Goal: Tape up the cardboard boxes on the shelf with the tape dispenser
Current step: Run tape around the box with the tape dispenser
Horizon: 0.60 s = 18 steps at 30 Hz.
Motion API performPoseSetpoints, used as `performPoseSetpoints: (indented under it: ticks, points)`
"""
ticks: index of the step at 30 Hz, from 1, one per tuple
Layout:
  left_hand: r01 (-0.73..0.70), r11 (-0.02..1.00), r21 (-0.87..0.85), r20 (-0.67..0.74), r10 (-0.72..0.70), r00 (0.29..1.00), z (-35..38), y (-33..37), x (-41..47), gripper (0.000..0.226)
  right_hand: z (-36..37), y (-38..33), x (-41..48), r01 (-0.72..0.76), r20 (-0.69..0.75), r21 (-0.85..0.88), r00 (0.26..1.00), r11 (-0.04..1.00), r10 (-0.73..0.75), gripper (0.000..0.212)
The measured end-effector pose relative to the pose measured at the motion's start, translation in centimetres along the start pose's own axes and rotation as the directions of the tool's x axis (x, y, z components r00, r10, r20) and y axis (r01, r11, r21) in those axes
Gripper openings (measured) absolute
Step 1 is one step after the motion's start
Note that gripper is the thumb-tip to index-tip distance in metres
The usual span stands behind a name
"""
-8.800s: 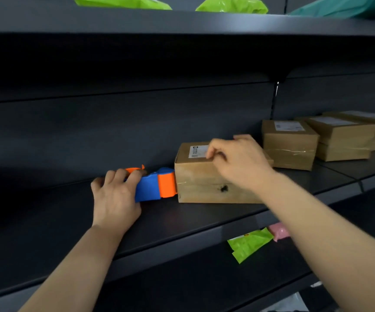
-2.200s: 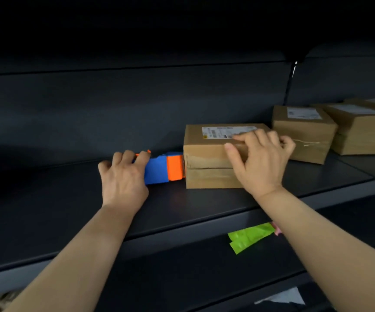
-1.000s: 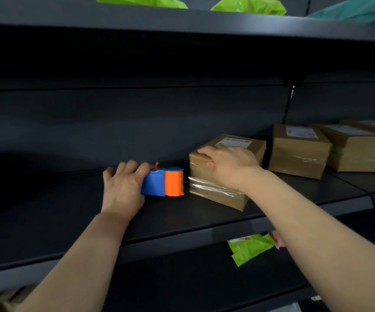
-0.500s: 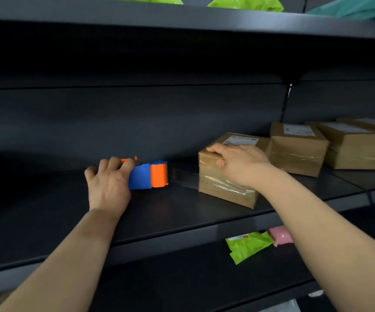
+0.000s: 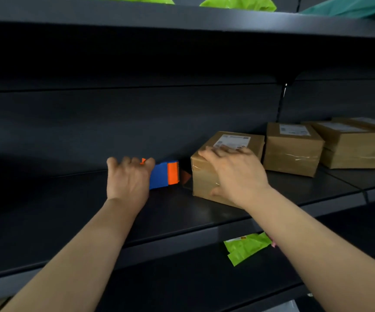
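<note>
A brown cardboard box with a white label stands turned at an angle on the dark shelf. My right hand lies over its near top corner, fingers on the top and thumb on the front face. My left hand grips the blue and orange tape dispenser, whose orange end sits just left of the box. Shiny tape shows on the box's front face.
Several more brown boxes, such as the nearest box and a stack, stand to the right on the same shelf. Green bags lie on the shelf above, and a green packet lies on the shelf below.
The dispenser moved away to the left, drawing tape out, then back right close to the box. My right hand shifted over the box's corner, and the box turned slightly.
</note>
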<state>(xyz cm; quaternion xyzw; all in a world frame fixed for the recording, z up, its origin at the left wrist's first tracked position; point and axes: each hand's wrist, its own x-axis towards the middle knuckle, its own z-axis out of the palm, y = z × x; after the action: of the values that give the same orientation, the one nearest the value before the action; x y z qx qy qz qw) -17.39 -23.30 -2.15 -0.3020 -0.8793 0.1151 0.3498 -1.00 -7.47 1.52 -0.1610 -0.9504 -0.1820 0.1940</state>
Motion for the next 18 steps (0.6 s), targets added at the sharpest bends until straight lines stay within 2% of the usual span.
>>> performPoseSetpoints:
  ticks: [4, 7, 13, 14, 17, 18]
  points:
    - [-0.049, 0.997, 0.065, 0.051, 0.046, 0.998, -2.2, 0.9, 0.9, 0.045, -0.1, 0.3, 0.1, 0.018, -0.026, 0.003, 1.0, 1.0, -0.018, 0.096]
    - [-0.049, 0.997, 0.067, 0.146, 0.038, 0.989, -3.6, 2.3, 2.2, 0.048, -0.5, 0.5, 0.2, 0.023, -0.035, 0.006, 0.999, 1.0, -0.023, 0.092]
    - [0.076, 0.995, 0.064, 0.273, -0.091, 0.958, -2.5, 2.5, 3.3, 0.046, -0.4, 0.8, 0.3, 0.03, -0.028, 0.032, 0.999, 0.999, -0.029, 0.092]
    - [0.089, 0.994, 0.057, 0.269, -0.101, 0.958, -2.0, 2.1, 3.1, 0.051, -0.3, 0.9, 0.4, 0.03, -0.029, 0.037, 0.999, 0.999, -0.029, 0.092]
    - [0.1, 0.995, 0.02, 0.28, -0.102, 0.955, -0.4, 1.7, 2.5, 0.092, -0.2, 1.0, 0.5, 0.031, -0.039, 0.037, 0.999, 0.999, -0.03, 0.092]
    - [0.101, 0.995, -0.013, 0.278, -0.093, 0.956, 0.0, 1.8, 2.3, 0.099, -0.1, 1.0, 0.6, 0.032, -0.043, 0.037, 0.999, 0.999, -0.031, 0.092]
